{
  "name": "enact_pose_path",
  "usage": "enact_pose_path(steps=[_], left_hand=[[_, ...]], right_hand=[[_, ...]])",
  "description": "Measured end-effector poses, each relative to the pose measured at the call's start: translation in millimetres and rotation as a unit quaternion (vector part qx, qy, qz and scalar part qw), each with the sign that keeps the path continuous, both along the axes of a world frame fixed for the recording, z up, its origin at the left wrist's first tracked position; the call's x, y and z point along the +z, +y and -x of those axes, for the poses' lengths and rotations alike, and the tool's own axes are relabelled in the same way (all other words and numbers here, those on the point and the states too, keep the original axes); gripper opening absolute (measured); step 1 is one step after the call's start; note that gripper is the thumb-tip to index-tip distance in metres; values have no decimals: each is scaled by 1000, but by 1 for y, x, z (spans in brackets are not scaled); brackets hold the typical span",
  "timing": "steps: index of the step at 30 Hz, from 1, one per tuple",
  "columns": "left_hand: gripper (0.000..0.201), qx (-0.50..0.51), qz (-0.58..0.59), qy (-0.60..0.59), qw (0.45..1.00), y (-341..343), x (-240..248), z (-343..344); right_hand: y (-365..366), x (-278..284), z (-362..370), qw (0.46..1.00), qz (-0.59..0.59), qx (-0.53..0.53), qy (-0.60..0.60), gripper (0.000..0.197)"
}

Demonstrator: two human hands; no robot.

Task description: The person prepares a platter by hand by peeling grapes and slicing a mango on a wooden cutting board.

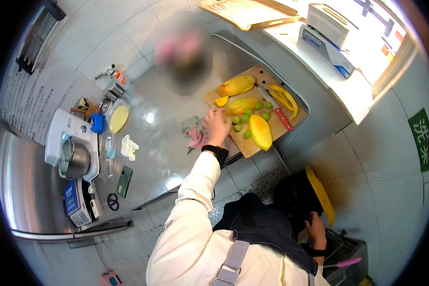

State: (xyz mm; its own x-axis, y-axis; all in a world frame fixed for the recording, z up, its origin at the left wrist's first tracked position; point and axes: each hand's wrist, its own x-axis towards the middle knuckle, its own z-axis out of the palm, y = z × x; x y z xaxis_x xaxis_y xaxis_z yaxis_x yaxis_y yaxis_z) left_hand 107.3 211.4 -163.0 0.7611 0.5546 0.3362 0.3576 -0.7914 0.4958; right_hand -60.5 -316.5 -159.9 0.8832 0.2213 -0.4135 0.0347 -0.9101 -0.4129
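Although peel [284, 100] lies detached at two o'clock on the cutting board [241, 144], the green grapes [248, 112] appear uncut, grip undeterminable in left hand [217, 127] (eight o'clock) and right hand [315, 228] (five).

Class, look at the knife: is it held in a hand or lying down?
Lying down: the knife rests on the board beside the yellow peel, and the left hand and right hand are both away from it.

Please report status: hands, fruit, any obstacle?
Left hand over left edge of cutting board, grip unclear. Right hand by black bin, grip unclear. Yellow fruit, green fruit on board. Possible obstacle: red-handled knife beside fruit.
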Motion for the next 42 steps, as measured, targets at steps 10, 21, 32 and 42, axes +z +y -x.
enact_pose_path(steps=[10,21,32,42], left_hand=[[34,35,-35,192,980,40,-36,87],[42,20,317,-91,944,35,11,143],[21,-99,288,-35,952,56,34,268],[12,-65,359,-124,923,104,80,347]], right_hand=[[55,16,-67,972,-181,136,-69,31],[361,28,-102,845,-466,244,94,49],[501,1,-23,813,-500,297,35,48],[576,77,26,722,-430,499,-213,27]])
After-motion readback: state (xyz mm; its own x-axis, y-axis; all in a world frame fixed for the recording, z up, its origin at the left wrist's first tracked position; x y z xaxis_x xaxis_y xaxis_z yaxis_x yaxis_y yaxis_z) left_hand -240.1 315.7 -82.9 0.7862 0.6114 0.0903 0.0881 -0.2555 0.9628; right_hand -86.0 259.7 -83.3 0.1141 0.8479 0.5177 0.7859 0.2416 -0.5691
